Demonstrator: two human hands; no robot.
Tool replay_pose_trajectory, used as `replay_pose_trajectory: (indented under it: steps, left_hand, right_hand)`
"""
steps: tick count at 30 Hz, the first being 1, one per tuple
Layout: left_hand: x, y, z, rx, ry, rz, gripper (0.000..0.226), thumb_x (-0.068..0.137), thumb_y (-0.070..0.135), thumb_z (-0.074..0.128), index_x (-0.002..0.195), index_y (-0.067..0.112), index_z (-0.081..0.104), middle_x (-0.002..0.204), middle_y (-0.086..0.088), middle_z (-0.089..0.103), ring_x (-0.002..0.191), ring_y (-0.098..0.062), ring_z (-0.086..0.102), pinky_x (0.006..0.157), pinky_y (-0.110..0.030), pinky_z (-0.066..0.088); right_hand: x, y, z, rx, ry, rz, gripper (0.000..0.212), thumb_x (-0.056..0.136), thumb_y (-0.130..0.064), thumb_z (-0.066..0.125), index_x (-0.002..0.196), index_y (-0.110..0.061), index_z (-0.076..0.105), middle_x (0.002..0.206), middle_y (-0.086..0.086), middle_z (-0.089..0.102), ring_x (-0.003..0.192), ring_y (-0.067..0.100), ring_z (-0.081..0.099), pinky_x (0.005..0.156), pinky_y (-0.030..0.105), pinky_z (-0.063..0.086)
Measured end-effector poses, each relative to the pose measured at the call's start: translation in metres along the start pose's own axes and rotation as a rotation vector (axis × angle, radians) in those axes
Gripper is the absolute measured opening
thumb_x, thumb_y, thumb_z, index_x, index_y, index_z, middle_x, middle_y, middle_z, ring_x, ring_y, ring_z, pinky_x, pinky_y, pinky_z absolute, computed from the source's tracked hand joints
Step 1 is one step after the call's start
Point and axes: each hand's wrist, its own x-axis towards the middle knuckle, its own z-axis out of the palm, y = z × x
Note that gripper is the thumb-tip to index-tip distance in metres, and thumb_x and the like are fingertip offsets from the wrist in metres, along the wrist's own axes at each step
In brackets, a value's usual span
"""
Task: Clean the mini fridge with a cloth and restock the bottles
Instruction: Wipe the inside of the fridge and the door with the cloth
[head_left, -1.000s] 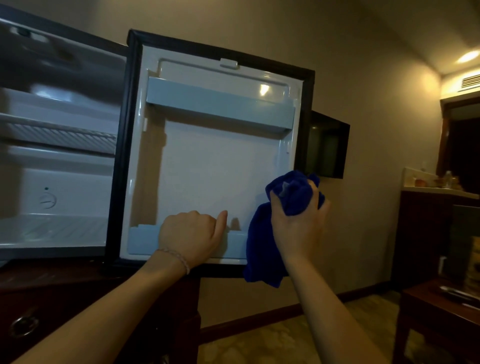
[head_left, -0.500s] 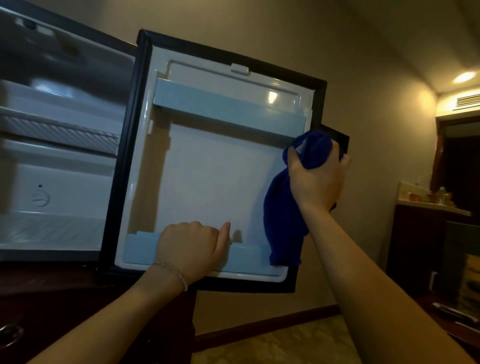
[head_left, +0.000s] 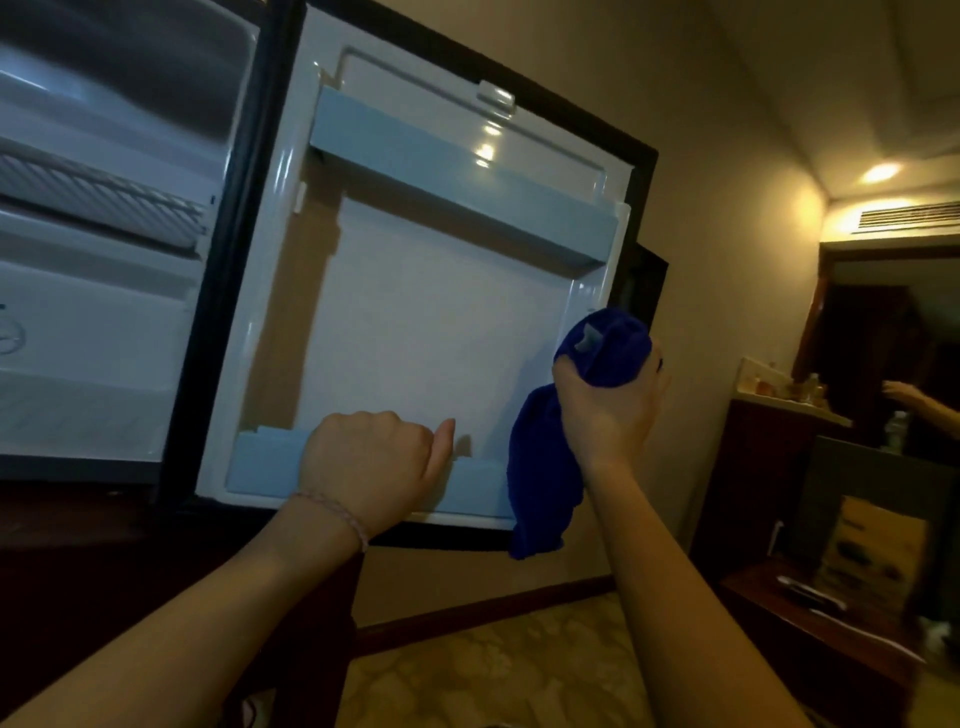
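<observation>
Fridge door (head_left: 431, 332) wide open, inner liner facing us. Left hand (head_left: 371, 462) curled over the lower door shelf (head_left: 478, 488), thumb up, gripping its rail. Right hand (head_left: 608, 410) fisted round the blue cloth (head_left: 545, 467), bunched top pressed vs the liner's right edge, rest hanging down.

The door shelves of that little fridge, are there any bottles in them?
No, the upper door shelf and lower door shelf both show bare plastic with nothing standing in them.
</observation>
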Motion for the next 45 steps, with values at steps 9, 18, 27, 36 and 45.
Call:
replay_pose_trajectory:
  steps: [9, 18, 27, 36, 45]
  left_hand:
    - [-0.002, 0.000, 0.002, 0.039, -0.030, -0.012, 0.051, 0.097, 0.050, 0.047, 0.057, 0.022, 0.061, 0.047, 0.006, 0.013, 0.039, -0.013, 0.006, 0.046, -0.022, 0.006]
    - [0.000, 0.000, 0.009, -0.011, 0.034, -0.066, 0.065, 0.093, 0.046, 0.027, 0.038, 0.021, 0.052, 0.035, 0.003, 0.037, 0.028, -0.017, 0.024, 0.049, -0.022, 0.001]
    - [-0.003, -0.003, 0.005, -0.064, 0.104, -0.024, 0.064, 0.091, 0.045, 0.029, 0.035, 0.021, 0.048, 0.034, 0.001, 0.040, 0.035, -0.017, 0.015, 0.050, -0.021, -0.001]
    - [-0.001, -0.003, 0.016, -0.101, 0.184, -0.003, 0.064, 0.090, 0.042, 0.028, 0.036, 0.020, 0.052, 0.033, -0.001, 0.039, 0.037, -0.015, 0.012, 0.052, -0.019, -0.001]
    - [-0.002, -0.002, 0.016, -0.102, 0.220, -0.011, 0.061, 0.090, 0.041, 0.030, 0.035, 0.019, 0.048, 0.033, -0.001, 0.036, 0.038, -0.013, 0.010, 0.052, -0.017, 0.001]
  right_hand:
    - [-0.042, 0.039, -0.017, 0.085, -0.054, 0.268, 0.074, 0.069, -0.026, 0.087, 0.132, -0.032, 0.049, 0.119, -0.009, 0.061, 0.104, 0.013, 0.062, 0.074, 0.029, 0.052]
    - [-0.002, -0.019, -0.008, -0.115, 0.014, 0.021, 0.053, 0.072, -0.030, 0.085, 0.111, -0.041, 0.050, 0.122, -0.007, 0.057, 0.103, 0.008, 0.057, 0.094, 0.035, 0.043]
    - [0.022, -0.047, -0.001, -0.081, 0.048, -0.082, 0.067, 0.070, -0.032, 0.084, 0.118, -0.045, 0.039, 0.130, -0.008, 0.050, 0.100, 0.004, 0.053, 0.087, 0.031, 0.045]
    - [-0.027, 0.006, -0.010, -0.039, 0.007, 0.186, 0.071, 0.069, -0.018, 0.083, 0.130, -0.030, 0.048, 0.124, -0.008, 0.056, 0.113, 0.014, 0.055, 0.100, 0.042, 0.045]
    - [-0.048, 0.010, -0.018, -0.113, 0.002, 0.145, 0.063, 0.067, -0.012, 0.085, 0.118, -0.029, 0.052, 0.112, -0.010, 0.057, 0.097, 0.007, 0.057, 0.090, 0.031, 0.050]
